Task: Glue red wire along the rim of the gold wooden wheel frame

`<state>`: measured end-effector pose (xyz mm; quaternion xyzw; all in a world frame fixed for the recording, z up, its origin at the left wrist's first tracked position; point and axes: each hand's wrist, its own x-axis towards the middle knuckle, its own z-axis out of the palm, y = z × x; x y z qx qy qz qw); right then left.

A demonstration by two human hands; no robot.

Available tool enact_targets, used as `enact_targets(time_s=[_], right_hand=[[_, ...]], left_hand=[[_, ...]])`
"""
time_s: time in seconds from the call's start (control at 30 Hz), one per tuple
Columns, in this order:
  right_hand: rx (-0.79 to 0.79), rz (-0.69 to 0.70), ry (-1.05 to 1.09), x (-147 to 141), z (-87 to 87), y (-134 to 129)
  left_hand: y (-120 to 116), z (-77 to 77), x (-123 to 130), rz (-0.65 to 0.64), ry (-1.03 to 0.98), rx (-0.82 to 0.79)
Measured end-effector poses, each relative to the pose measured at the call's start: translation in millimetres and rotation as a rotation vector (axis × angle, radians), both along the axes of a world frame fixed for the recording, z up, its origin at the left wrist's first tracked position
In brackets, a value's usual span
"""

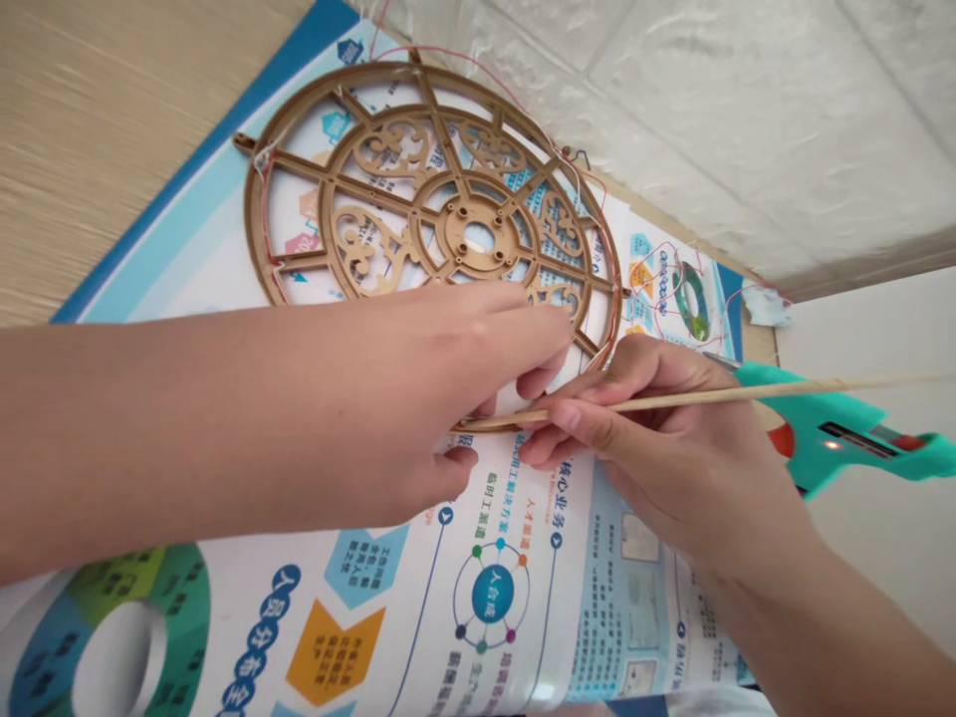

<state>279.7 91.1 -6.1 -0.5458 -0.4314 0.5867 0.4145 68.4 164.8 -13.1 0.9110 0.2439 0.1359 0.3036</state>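
A round gold-brown lattice frame (489,239) with spokes and scroll-shaped inserts lies on a printed sheet. My left hand (485,368) reaches across its near side, fingers bent over and thumb close to the rim; they appear closed around it, though the contact is partly hidden. My right hand (657,428) pinches a thin wooden stick (717,395) between thumb and fingers. The stick's tip rests at the near rim, beside my left fingers. Thin red wire (263,224) runs along the frame's outer ring, with whitish blobs at places.
A teal glue gun (843,428) with a small light sits right of my right hand. Loose red wire trails toward a crumpled white scrap (767,306). A white tiled wall (747,119) bounds the back. The printed sheet (418,637) covers the wooden tabletop (126,110).
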Motion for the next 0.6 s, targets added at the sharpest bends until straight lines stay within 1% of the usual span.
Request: enact_targets(time_s=[0.17, 0.3, 0.4, 0.47, 0.6], right_hand=[[0.088, 0.015, -0.059, -2, -0.7, -3], [0.104, 0.02, -0.071, -5, 0.6, -5], [0.124, 0.011, -0.104, -7, 2.0, -7], [0.162, -0.007, -0.17, -7, 2.5, -10], [0.277, -0.039, -0.385, -8, 3.0, -18]], left_hand=[[2, 4.9, 0, 0.012, 0.059, -0.077], [3, 5.1, -1, 0.002, 0.005, -0.102], [4, 5.4, 0, 0.001, 0.024, -0.108], [4, 6.0, 0, 0.001, 0.048, -0.122], [3, 7.2, 0, -0.003, 0.026, -0.131]])
